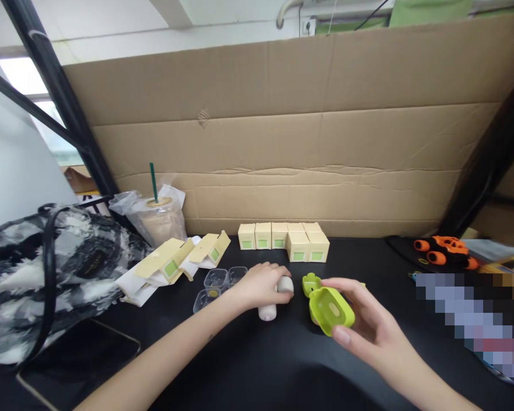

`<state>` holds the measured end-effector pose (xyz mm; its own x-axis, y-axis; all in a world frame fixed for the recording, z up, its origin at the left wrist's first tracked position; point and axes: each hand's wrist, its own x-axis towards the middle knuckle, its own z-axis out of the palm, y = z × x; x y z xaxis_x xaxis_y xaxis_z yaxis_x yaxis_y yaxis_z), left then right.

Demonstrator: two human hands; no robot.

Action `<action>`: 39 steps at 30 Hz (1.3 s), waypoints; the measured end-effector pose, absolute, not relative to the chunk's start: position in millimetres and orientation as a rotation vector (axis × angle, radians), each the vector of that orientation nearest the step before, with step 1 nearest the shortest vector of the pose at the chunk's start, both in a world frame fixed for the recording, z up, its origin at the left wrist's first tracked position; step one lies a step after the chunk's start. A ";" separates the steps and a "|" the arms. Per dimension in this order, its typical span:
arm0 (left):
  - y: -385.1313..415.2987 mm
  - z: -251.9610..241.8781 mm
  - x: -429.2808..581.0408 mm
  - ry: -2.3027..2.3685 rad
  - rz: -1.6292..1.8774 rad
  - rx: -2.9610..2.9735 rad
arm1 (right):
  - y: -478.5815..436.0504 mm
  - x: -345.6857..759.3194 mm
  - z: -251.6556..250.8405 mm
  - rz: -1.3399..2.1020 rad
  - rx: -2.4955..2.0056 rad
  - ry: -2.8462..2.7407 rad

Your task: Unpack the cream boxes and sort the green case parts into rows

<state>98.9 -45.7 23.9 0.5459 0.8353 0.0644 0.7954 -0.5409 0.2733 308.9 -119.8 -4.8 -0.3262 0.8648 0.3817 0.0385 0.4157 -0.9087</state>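
My left hand (263,285) is closed round a small grey-white rounded object (285,285) near the middle of the black table. Just below its fingers lies a pale pinkish rounded piece (267,312), partly covered by the hand; I cannot tell whether the two are joined. My right hand (366,319) grips a lime-green hinged case (332,311) between thumb and fingers. The case is tilted, its hollow inside facing me, and a smaller flower-shaped green part (312,284) sticks out at its far left. Clear plastic cups (216,278) stand behind my left forearm.
Several small cream boxes (300,246) with green labels stand in rows against the cardboard wall (282,142). Opened cream boxes (165,262) lie to the left, near a bagged drink (160,220) and a black-and-white bag (68,274). An orange toy car (448,251) sits at right.
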 end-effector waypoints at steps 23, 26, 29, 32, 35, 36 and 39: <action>-117.8 2.9 111.7 0.734 0.992 1.205 | -119.6 307.5 -4.4 0.705 -0.866 -1.983; -123.5 4.9 113.7 0.708 0.979 1.168 | -119.5 306.4 -3.1 0.903 -0.834 -1.935; -126.7 5.2 116.4 0.722 0.989 1.137 | -118.8 303.1 -1.6 1.004 -0.860 -1.834; -126.0 1.3 117.6 0.748 1.024 1.127 | -116.7 298.6 -2.7 1.183 -0.943 -1.667; -124.2 -4.6 117.1 0.741 1.072 1.147 | -116.1 293.4 -5.1 1.368 -0.923 -1.506; -123.9 -6.3 116.7 0.740 1.084 1.157 | -116.7 291.8 -5.7 1.400 -0.893 -1.442; -124.5 -8.4 115.7 0.736 1.080 1.196 | -119.7 288.8 -6.3 1.424 -0.853 -1.301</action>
